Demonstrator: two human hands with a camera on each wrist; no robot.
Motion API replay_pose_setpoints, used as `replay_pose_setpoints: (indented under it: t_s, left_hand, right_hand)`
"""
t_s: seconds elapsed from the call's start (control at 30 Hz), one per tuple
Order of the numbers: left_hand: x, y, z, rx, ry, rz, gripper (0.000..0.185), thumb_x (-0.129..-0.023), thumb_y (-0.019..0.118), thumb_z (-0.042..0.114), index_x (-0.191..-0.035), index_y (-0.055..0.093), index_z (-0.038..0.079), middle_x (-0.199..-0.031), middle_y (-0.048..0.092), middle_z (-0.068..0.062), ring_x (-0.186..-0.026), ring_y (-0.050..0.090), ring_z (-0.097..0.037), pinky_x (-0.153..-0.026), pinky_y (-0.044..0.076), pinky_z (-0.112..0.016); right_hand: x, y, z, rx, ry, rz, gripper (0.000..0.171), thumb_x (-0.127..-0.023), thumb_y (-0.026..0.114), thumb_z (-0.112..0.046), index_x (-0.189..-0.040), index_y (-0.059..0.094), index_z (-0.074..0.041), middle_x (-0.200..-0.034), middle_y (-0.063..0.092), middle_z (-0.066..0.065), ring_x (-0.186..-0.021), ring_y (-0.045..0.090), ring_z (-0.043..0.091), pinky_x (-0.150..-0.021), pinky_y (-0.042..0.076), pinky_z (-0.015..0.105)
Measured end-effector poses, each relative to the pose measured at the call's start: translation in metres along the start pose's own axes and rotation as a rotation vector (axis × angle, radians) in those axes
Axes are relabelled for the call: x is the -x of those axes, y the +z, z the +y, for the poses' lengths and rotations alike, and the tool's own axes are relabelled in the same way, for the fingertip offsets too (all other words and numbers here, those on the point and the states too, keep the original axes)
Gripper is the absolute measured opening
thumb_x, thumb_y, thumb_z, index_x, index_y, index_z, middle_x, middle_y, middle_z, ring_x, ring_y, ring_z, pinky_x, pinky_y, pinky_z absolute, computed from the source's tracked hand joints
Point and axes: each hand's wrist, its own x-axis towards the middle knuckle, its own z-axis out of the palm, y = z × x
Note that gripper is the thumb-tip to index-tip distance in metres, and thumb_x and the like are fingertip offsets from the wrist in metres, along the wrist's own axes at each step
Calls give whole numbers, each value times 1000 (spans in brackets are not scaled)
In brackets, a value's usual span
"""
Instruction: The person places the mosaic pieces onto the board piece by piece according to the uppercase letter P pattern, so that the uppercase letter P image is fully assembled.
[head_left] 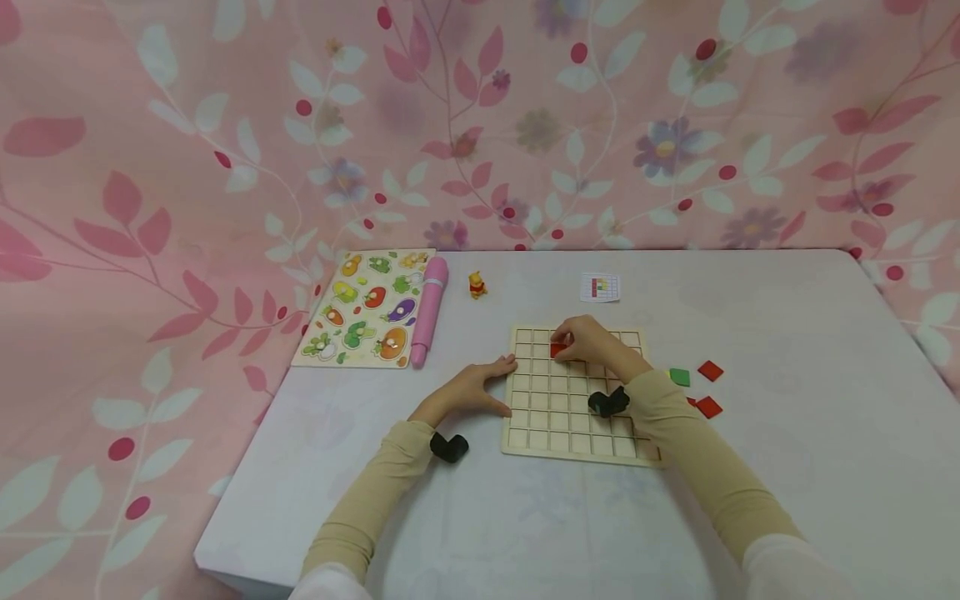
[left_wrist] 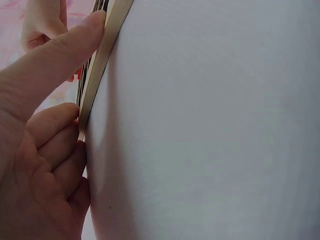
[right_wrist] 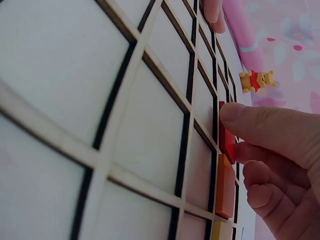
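A wooden grid board [head_left: 538, 421] lies on the table. My right hand [head_left: 592, 340] is over its far rows, thumb and fingers pinching a red square tile [right_wrist: 228, 137] at a cell. Beside that tile, an orange tile [right_wrist: 225, 187] and a yellow tile [right_wrist: 221, 231] sit in the same row in the right wrist view. At the board's left edge rests my left hand [head_left: 472, 387], thumb and fingers spread apart and touching the rim. The left wrist view has the thumb [left_wrist: 60, 57] laid across the board's edge [left_wrist: 100, 65].
Right of the board lie a green tile [head_left: 679, 377] and red tiles [head_left: 710, 371], partly behind the right sleeve. A small patterned card [head_left: 601, 288] and a yellow bear figure [head_left: 477, 285] stand farther back. A vegetable puzzle board [head_left: 360, 308] and pink cylinder [head_left: 429, 312] lie left.
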Motion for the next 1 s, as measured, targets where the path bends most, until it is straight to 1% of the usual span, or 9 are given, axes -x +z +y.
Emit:
replay_pose_setpoints:
  t_s: [0.17, 0.33, 0.47, 0.6, 0.67, 0.77, 0.83, 0.9, 1.0]
  left_hand:
    - [0, 1, -1, 2, 14, 0, 86, -65, 80, 30, -138, 36, 12, -143, 22, 6, -129, 17, -7, -103, 16, -25]
    - [0, 2, -1, 1, 4, 0, 86, -65, 80, 30, -137, 36, 12, -143, 22, 6, -129, 17, -7, -103, 15, -25]
    - [1, 1, 0, -6, 5, 10, 86, -65, 80, 29, -137, 37, 11, -143, 23, 5, -129, 18, -8, -103, 16, -26]
    - [0, 2, 1, -15, 12, 13, 86, -65, 80, 30, -137, 37, 11, -143, 24, 5, -129, 19, -8, -104, 16, -27]
    - [-1, 2, 1, -15, 13, 10, 86, -65, 80, 30, -137, 37, 11, -143, 24, 6, -129, 18, -7, -104, 16, -26]
    - [-2, 2, 2, -12, 24, 9, 86, -65, 80, 32, -137, 37, 11, -143, 24, 6, -129, 18, -7, -104, 15, -26]
    - [-2, 2, 2, -2, 31, 11, 86, -64, 80, 31, -137, 38, 10, -143, 24, 5, -129, 18, -9, -104, 16, -27]
    - [-1, 1, 3, 4, 37, 17, 86, -64, 80, 30, -136, 38, 9, -143, 25, 3, -130, 19, -10, -104, 16, -29]
    - [0, 1, 3, 8, 27, 18, 86, -64, 80, 29, -136, 38, 9, -143, 25, 4, -129, 19, -10, -104, 16, -29]
  right_hand:
    - [6, -3, -1, 3, -7, 20, 33, -72, 75, -10, -101, 65, 4, -88, 62, 9, -70, 53, 18, -63, 47, 31]
    - [16, -14, -5, 10, -37, 72, 29, -76, 70, -5, -103, 64, 5, -93, 62, 13, -64, 50, 18, -57, 45, 30]
    - [24, -25, -8, 14, -43, 126, 26, -79, 65, 0, -104, 62, 6, -85, 59, 13, -59, 46, 17, -53, 42, 29]
    - [33, -36, -10, 41, -62, 183, 27, -78, 65, 1, -104, 62, 6, -71, 56, 5, -55, 44, 15, -50, 40, 29]
    - [39, -42, -12, 58, -77, 220, 26, -77, 65, 2, -103, 63, 5, -66, 53, 4, -52, 43, 15, -49, 39, 29]
    - [47, -51, -12, 81, -100, 280, 24, -78, 62, 5, -102, 64, 3, -69, 55, 6, -50, 39, 13, -48, 36, 28]
    - [52, -57, -12, 88, -117, 314, 23, -78, 59, 7, -100, 64, 3, -77, 57, 10, -49, 36, 13, -47, 34, 28]
    - [56, -62, -12, 99, -139, 330, 22, -79, 56, 8, -99, 64, 4, -85, 59, 13, -49, 35, 13, -47, 33, 27]
    - [63, -69, -10, 129, -157, 334, 21, -78, 56, 9, -97, 65, 4, -88, 60, 14, -50, 37, 12, -47, 34, 27]
